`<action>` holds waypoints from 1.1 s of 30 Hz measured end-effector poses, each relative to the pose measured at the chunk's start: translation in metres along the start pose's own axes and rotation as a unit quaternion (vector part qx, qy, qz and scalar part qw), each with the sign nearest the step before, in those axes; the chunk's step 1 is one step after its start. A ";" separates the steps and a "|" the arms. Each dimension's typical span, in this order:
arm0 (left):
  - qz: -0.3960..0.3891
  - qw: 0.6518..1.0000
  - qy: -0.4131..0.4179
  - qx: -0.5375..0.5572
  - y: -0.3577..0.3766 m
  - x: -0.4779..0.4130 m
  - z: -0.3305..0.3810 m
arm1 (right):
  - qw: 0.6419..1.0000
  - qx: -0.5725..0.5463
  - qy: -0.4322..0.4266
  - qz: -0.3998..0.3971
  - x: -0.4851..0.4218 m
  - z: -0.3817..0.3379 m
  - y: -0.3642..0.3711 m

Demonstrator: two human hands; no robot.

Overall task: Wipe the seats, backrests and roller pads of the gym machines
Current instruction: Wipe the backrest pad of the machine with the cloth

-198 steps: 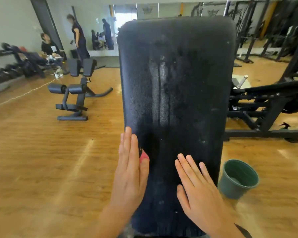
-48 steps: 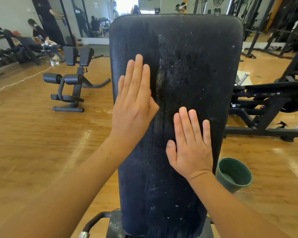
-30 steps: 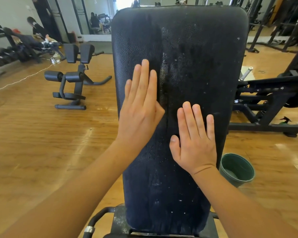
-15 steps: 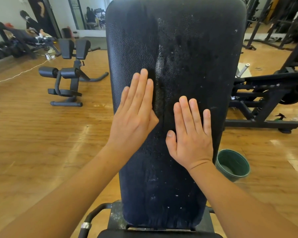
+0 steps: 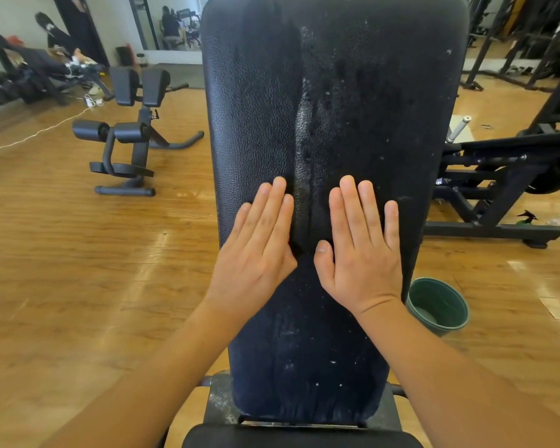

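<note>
Backrest, perhaps damp-streaked, bears left hand and right hand pressed flat above wooden floor.

The left hand and right hand lie flat, side by side, on the middle of the backrest, with a narrow strip of pad between them. Above the fingertips the pad runs open to its top edge. Below the wrists it runs open down to the seat. Left of the backrest, wooden floor stretches to a bench well apart. On the right, a green bucket stands just beside the pad's edge, with a black machine frame beyond it.
</note>
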State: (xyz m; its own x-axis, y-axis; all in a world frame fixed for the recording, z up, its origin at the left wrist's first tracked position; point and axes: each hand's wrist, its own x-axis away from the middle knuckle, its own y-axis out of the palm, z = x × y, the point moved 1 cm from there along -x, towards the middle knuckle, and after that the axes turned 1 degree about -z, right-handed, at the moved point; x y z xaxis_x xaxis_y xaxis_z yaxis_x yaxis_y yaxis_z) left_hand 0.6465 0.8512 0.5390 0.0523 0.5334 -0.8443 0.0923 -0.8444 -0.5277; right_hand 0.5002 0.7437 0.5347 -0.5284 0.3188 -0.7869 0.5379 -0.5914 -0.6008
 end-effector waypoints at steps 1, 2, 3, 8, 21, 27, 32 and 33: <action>-0.001 1.000 0.018 -0.005 -0.002 -0.005 -0.003 | 1.000 0.000 0.001 0.001 0.000 0.000 0.000; 0.000 1.000 0.026 -0.006 -0.004 -0.011 -0.006 | 1.000 0.000 0.001 0.000 0.000 0.000 0.000; 0.004 1.000 0.021 0.001 -0.006 -0.019 -0.008 | 1.000 0.000 0.000 0.000 0.000 0.001 0.001; 0.036 0.998 -0.038 0.035 -0.004 -0.034 -0.005 | 1.000 -0.001 0.000 -0.006 0.000 0.000 0.001; -0.038 0.998 0.059 -0.004 0.006 0.055 0.009 | 1.000 0.006 0.005 -0.004 0.000 0.000 0.000; 0.003 0.999 -0.018 0.045 0.000 0.003 0.002 | 1.000 0.010 0.003 -0.001 0.000 0.000 0.000; -0.003 0.996 -0.070 0.060 0.009 0.030 0.016 | 1.000 0.010 0.003 0.000 0.000 0.000 -0.001; -0.012 0.996 -0.070 0.052 0.011 0.042 0.019 | 1.000 0.008 0.002 0.000 0.000 -0.001 -0.001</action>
State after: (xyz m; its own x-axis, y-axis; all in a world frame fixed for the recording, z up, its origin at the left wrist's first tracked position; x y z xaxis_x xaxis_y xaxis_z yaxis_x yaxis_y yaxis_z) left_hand 0.6306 0.8636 0.4962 -0.0880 0.5479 -0.8319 -0.0125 -0.8357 -0.5491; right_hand 0.5001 0.7451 0.5352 -0.5250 0.3216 -0.7880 0.5278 -0.6033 -0.5979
